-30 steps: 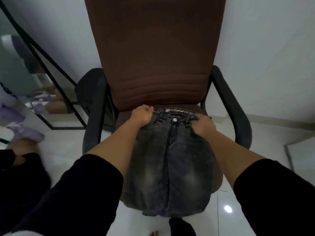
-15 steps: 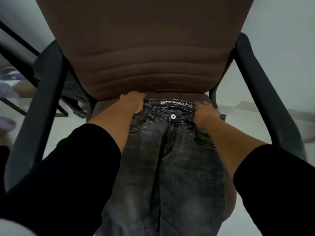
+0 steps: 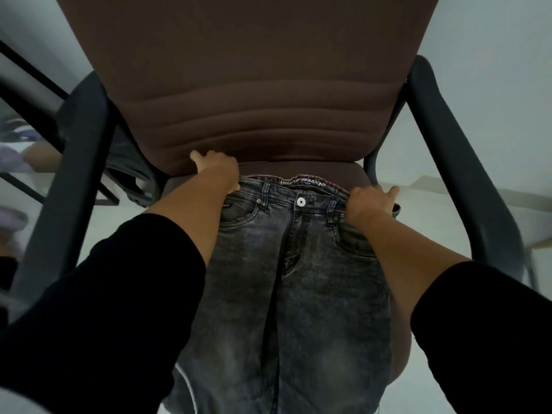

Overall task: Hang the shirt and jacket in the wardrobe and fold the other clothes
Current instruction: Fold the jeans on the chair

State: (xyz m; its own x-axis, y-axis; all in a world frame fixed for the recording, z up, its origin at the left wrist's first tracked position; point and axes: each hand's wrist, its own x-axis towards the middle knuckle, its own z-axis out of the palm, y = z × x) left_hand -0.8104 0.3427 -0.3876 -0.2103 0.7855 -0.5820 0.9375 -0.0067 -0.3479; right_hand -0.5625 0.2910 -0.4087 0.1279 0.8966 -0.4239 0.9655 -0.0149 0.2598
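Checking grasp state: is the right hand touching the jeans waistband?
Touching. Head view shows the right hand pressed onto the waistband corner of the jeans, fingers spread, no gap.

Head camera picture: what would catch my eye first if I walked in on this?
Probably the dark grey washed jeans, laid front-up on the seat of a brown office chair, waistband toward the backrest. Next, the two hands: the left hand and right hand rest at either end of the waistband, fingers loosened. The chair's black armrests frame both sides.
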